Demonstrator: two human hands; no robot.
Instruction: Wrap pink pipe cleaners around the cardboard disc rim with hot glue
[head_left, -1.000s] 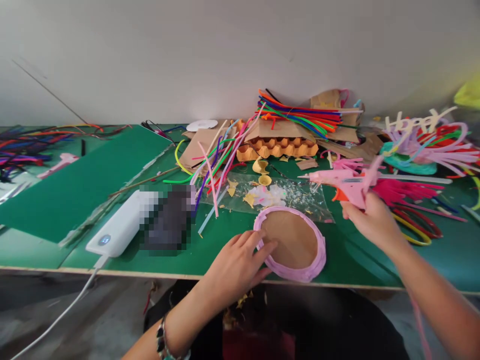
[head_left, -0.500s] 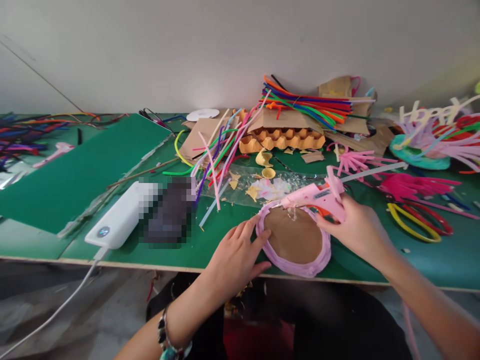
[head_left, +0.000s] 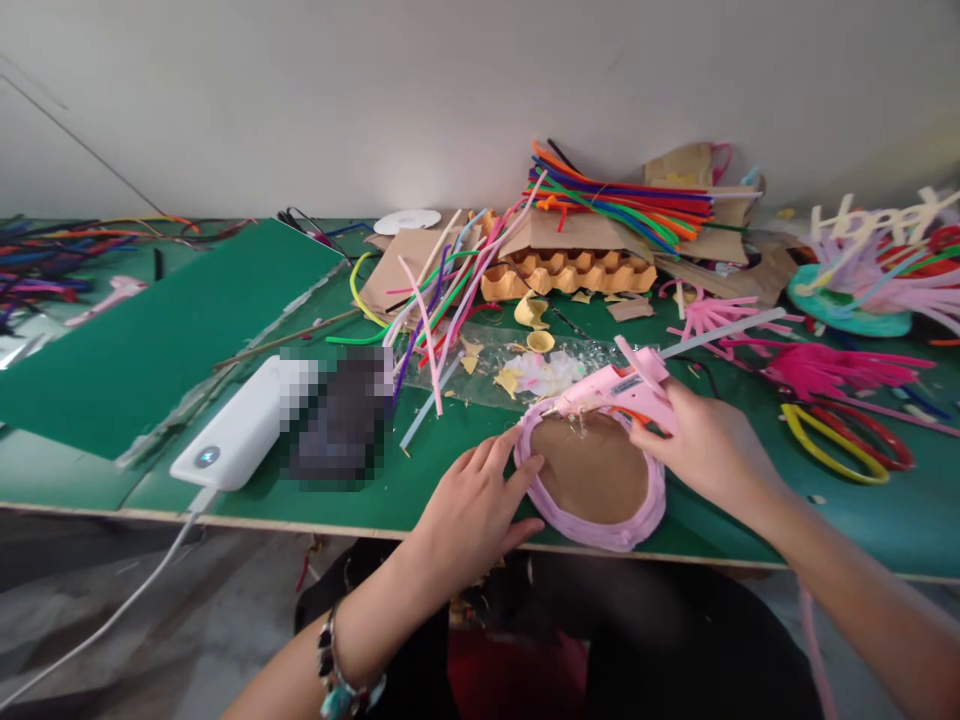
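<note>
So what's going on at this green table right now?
The person's right hand grips a pink glue gun, its nozzle at the far rim of a round cardboard disc edged with a pink ring. The left hand presses flat against the disc's left edge on the green table. Loose pipe cleaners and an egg carton lie behind.

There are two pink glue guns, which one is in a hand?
The pink plastic glue gun gripped by the right hand, nozzle at the pink-rimmed cardboard disc. The other glue gun lies untouched far left on the green table.
</note>
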